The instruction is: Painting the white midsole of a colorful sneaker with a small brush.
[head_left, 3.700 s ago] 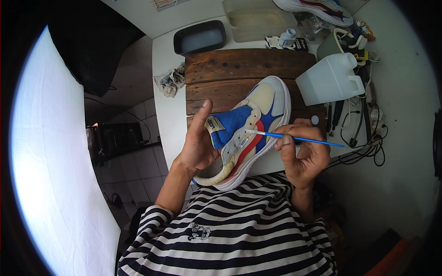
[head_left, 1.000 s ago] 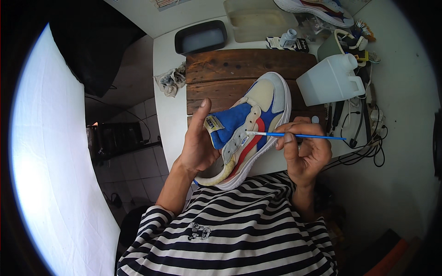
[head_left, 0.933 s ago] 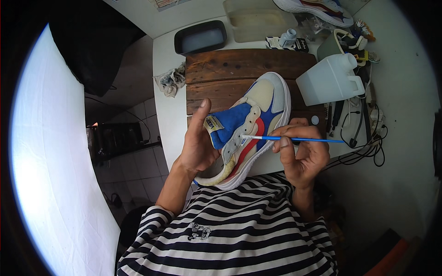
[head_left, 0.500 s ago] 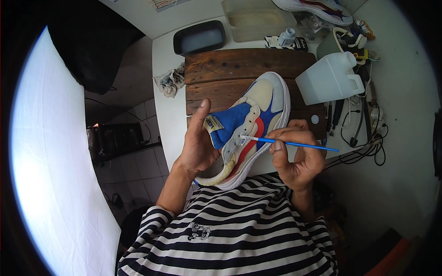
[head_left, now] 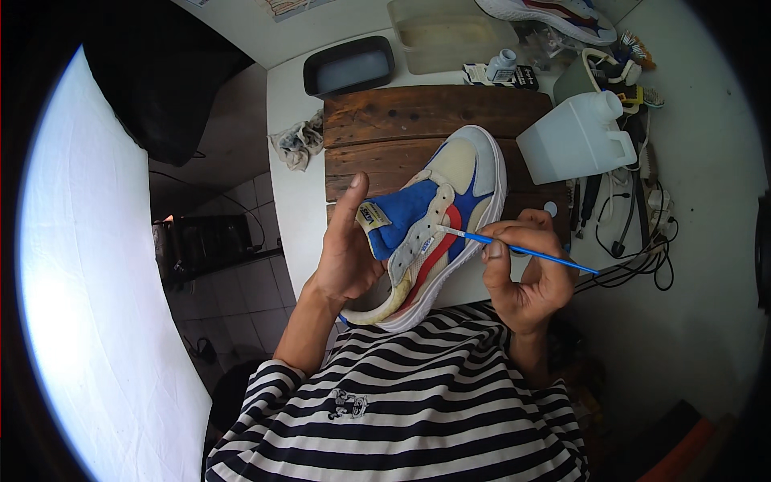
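A sneaker [head_left: 454, 169] in cream, blue, red and pale grey, without laces, is held tilted above the near edge of the table. My left hand [head_left: 344, 253] grips it at the ankle opening, thumb up beside the blue tongue; its other fingers are hidden by the shoe. Between the thumb and fingers of my right hand [head_left: 530, 269] is a slim blue paintbrush [head_left: 540, 254]. The brush's pale tip touches or nearly touches the light eyelet strip on the shoe's side.
A brown wooden board [head_left: 385, 120] lies on the white table. Behind it stand a black tray [head_left: 349, 67], a clear plastic tub [head_left: 450, 40] and a small bottle [head_left: 503, 64]. A white jug [head_left: 566, 140], brushes and cables crowd the right; a crumpled rag [head_left: 297, 143] lies left.
My right hand has moved slightly right, and the brush tip has shifted up and right along the eyelet strip. My left hand and the sneaker have stayed nearly still.
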### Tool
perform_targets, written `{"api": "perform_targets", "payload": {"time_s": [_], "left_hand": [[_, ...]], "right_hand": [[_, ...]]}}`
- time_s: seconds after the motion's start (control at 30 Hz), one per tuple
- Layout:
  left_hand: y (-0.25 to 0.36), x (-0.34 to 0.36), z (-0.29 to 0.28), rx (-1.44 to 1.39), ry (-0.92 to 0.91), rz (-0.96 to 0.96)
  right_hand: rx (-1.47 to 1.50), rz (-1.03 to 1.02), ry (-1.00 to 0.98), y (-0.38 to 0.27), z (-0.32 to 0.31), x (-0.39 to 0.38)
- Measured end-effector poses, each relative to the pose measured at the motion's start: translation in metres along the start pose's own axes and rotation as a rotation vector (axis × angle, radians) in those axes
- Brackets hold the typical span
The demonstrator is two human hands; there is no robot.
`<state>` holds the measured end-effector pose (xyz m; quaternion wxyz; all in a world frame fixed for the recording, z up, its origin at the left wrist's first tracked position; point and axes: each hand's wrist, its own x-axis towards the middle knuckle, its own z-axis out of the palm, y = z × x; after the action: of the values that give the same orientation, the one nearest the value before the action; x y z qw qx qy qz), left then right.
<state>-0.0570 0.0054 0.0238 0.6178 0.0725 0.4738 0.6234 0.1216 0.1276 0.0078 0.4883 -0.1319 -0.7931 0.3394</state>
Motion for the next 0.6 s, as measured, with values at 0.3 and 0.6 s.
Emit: {"api": "perform_targets", "payload": {"time_s": [0.3,0.6], "left_hand": [[-0.005,0.000,-0.007,-0.148,-0.042,0.030],[-0.004,0.003,-0.005,-0.176,-0.085,0.056]], "right_hand": [[-0.066,-0.065,-0.018,-0.012,-0.003,0.003],[-0.190,-0.245,-0.132,-0.037,0.016,-0.011]]}}
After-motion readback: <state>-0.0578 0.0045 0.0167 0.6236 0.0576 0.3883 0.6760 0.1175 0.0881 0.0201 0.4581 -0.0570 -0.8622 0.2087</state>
